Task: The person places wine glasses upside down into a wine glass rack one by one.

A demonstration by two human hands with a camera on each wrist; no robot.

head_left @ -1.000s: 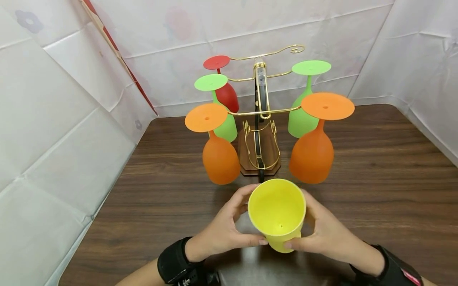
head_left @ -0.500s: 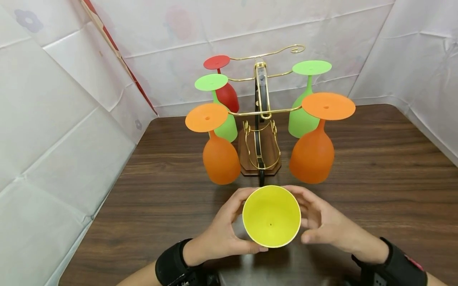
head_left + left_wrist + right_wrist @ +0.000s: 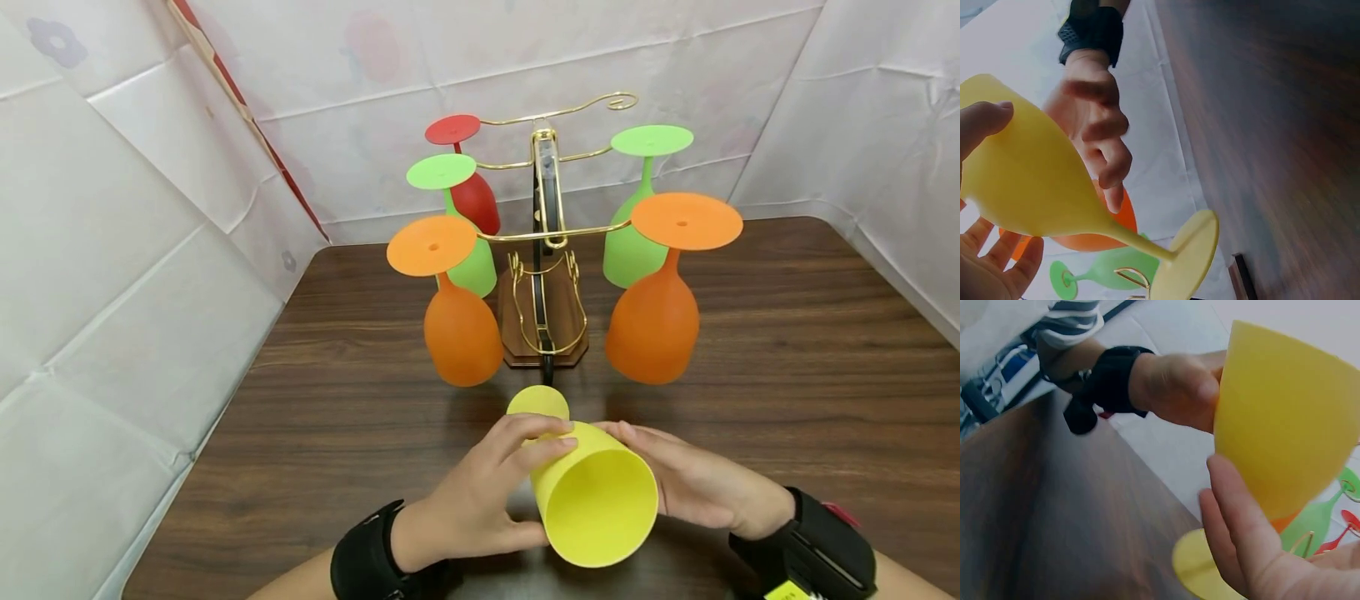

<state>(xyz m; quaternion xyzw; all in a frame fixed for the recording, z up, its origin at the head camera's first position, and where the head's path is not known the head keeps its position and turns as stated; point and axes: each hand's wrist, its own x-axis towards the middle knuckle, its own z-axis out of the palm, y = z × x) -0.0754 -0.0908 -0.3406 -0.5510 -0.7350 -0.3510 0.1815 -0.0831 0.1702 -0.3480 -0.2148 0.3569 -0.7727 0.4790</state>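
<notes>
A yellow wine glass (image 3: 600,500) is tilted over the near part of the table, its mouth toward me and its round foot (image 3: 538,402) pointing away. My left hand (image 3: 491,492) grips the bowl from the left, fingers on top and thumb underneath. On the other side, my right hand (image 3: 697,475) has its fingers extended along the bowl; in the right wrist view its fingers (image 3: 1241,519) lie right by the yellow wall, and whether they touch cannot be told. The glass's stem (image 3: 1138,240) shows in the left wrist view.
Beyond the hands stands a gold wire rack (image 3: 551,183) on a wooden base (image 3: 517,333). Upside-down glasses hang from it: orange ones (image 3: 461,333) nearest, green ones (image 3: 633,242) behind, a red one (image 3: 476,200) at the back left. White sheeting (image 3: 150,250) encloses the dark table (image 3: 337,400).
The wine glass has tipped from mouth-up to mouth toward me, its foot swinging away. My left hand has turned over its bowl. My right hand let go, then came back beside it with straighter fingers.
</notes>
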